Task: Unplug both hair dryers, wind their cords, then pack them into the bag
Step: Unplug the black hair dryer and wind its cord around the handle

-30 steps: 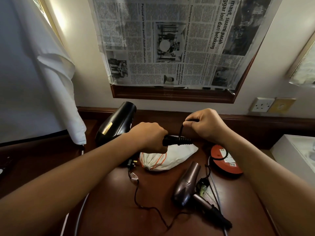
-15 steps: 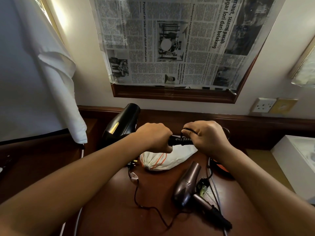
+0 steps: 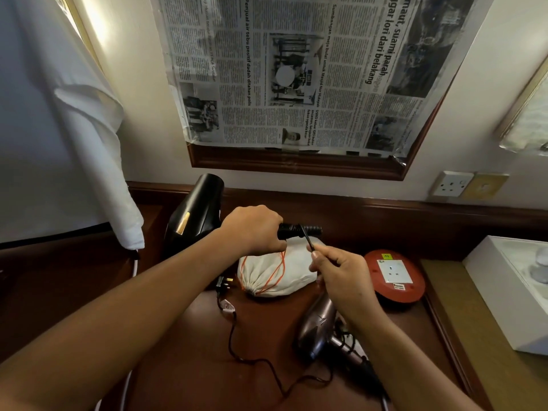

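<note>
Dark wood counter [image 3: 184, 366]. I note white drawstring bag [image 3: 284, 274] at centre; plug [image 3: 223, 283] just left of bag, red socket reel [image 3: 396, 277] right, bronze dryer [image 3: 318, 327] nearer me.

The black hair dryer [image 3: 194, 221] has a glossy plastic shell with a small gold, metallic-looking label, and its ribbed handle end looks matt like rubber. The second hair dryer [image 3: 315, 324] shows a smooth bronze-brown sheen. The bag [image 3: 278, 271] is off-white woven cloth, matt, with a thin orange drawstring. The tabletop [image 3: 184, 366] is dark polished wood with a soft gloss. The red socket reel [image 3: 394, 278] looks like smooth plastic. Crinkled newspaper [image 3: 296, 69] covers a frame of glossy wood.
</note>
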`<action>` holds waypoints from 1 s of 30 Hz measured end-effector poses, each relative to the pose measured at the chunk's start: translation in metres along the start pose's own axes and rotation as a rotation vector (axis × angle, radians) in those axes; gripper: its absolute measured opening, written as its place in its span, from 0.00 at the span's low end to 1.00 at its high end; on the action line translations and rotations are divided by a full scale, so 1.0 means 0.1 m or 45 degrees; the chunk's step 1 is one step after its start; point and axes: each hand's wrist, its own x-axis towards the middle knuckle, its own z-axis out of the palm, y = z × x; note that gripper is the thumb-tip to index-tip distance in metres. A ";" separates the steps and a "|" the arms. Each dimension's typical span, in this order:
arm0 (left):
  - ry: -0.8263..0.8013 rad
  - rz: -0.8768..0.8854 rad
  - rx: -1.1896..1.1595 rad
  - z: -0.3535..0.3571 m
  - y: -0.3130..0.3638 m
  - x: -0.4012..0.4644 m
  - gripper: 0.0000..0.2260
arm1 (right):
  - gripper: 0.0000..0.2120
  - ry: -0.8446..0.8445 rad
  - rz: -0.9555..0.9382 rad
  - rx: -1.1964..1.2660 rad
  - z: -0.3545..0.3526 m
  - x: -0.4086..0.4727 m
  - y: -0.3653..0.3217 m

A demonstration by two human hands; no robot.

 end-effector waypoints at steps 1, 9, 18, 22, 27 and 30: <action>0.007 -0.001 0.005 0.00 0.00 0.00 0.15 | 0.08 0.002 0.087 0.112 0.02 -0.01 -0.01; 0.051 0.021 -0.009 -0.02 0.01 -0.02 0.14 | 0.02 -0.074 0.403 0.527 0.13 -0.02 0.02; 0.099 0.047 -0.125 -0.10 -0.01 -0.06 0.12 | 0.18 -0.285 0.458 0.562 0.13 -0.12 0.02; 0.112 0.077 -0.197 -0.18 0.01 -0.08 0.10 | 0.20 -0.433 0.506 0.769 0.11 -0.11 0.08; 0.156 0.101 -0.233 -0.22 0.03 -0.12 0.13 | 0.26 -0.670 0.679 1.102 0.10 -0.04 0.23; 0.159 0.123 -0.265 -0.25 0.05 -0.15 0.12 | 0.18 -0.739 0.643 1.130 0.06 -0.02 0.29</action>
